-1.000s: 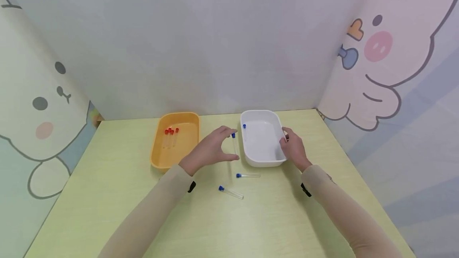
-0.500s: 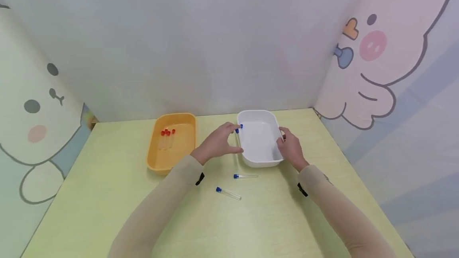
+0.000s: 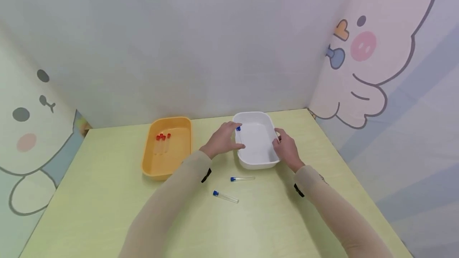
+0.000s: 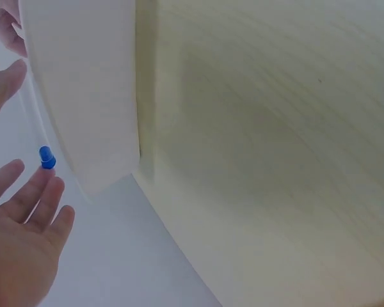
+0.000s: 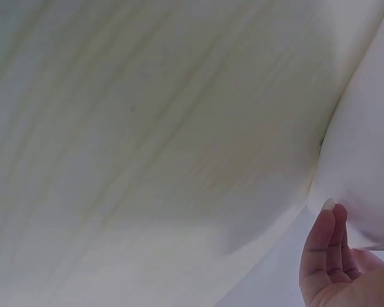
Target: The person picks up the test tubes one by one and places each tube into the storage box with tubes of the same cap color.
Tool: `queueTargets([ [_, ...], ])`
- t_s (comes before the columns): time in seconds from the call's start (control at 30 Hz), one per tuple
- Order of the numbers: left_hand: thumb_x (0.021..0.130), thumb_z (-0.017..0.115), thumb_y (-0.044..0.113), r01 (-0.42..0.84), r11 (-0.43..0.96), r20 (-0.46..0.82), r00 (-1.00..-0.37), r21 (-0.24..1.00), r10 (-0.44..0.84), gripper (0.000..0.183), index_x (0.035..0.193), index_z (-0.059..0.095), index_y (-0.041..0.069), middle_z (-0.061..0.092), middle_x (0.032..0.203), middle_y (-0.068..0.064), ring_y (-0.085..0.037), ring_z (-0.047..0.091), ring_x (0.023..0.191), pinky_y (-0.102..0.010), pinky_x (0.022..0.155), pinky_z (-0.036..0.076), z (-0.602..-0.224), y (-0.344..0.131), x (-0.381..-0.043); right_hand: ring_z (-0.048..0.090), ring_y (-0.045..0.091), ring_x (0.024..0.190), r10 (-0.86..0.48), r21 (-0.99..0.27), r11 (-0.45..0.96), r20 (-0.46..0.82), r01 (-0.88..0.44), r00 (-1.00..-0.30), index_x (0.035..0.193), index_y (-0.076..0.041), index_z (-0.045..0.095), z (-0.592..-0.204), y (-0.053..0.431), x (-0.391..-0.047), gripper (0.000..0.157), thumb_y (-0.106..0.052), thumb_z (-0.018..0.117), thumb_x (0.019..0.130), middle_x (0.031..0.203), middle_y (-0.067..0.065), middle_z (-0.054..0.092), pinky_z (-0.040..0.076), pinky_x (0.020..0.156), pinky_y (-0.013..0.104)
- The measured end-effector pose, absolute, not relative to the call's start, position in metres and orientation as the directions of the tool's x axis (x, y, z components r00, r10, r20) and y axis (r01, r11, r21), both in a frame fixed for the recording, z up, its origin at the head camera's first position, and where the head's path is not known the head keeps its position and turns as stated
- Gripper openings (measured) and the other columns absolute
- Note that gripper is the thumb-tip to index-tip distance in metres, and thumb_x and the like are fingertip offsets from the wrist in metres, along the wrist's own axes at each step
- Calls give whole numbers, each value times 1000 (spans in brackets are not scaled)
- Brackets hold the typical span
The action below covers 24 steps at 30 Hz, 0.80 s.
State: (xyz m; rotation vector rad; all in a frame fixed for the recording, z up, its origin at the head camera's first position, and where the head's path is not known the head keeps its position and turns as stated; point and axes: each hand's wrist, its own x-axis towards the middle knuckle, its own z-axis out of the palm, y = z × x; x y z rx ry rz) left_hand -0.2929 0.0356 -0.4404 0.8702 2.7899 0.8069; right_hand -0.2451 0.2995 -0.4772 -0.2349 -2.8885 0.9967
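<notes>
A clear test tube with a blue cap (image 4: 47,157) spans lengthwise between the thumb and fingertips of my left hand (image 3: 222,139). That hand is over the left rim of a white tray (image 3: 256,163), with the cap at its far end. On the opposite side, my right hand (image 3: 288,150) grips the tray's right rim, its fingers (image 5: 319,249) against the outer wall. Closer to me, two more blue-capped test tubes lie on the table: one (image 3: 244,178) just in front of the tray, another (image 3: 226,197) slightly nearer.
To the left stands a yellow tray (image 3: 150,175) containing several red-capped test tubes (image 3: 163,137). The pale wooden table (image 3: 107,194) ends at a grey-white backdrop (image 3: 161,51), and cartoon-printed panels flank it on both sides.
My left hand has moved right, carrying the blue-capped test tube from beside the white tray to over its left rim. The right hand keeps its hold on the tray. The head view has shifted slightly.
</notes>
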Motion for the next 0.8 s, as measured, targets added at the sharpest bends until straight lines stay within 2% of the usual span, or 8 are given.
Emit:
queueTargets([
  [0.53,86,84,39,514,708,59,-827,484,560,80,151,50,8,53,154,-13,-32,42,146,-45,124,37,-459,60,-313,64,27,88,182,-634,764,38,117,-982,155,-7,43,-478,298,-244,52,-15,49,104,110,20,67,56,74,35],
  [0.8,87,83,39,442,747,13,-864,497,503,82,154,45,9,47,159,-12,-32,36,152,-47,128,30,-465,65,-320,63,26,89,194,-635,762,33,129,-980,155,-8,43,-479,298,-244,52,-15,48,104,110,19,66,55,75,34],
])
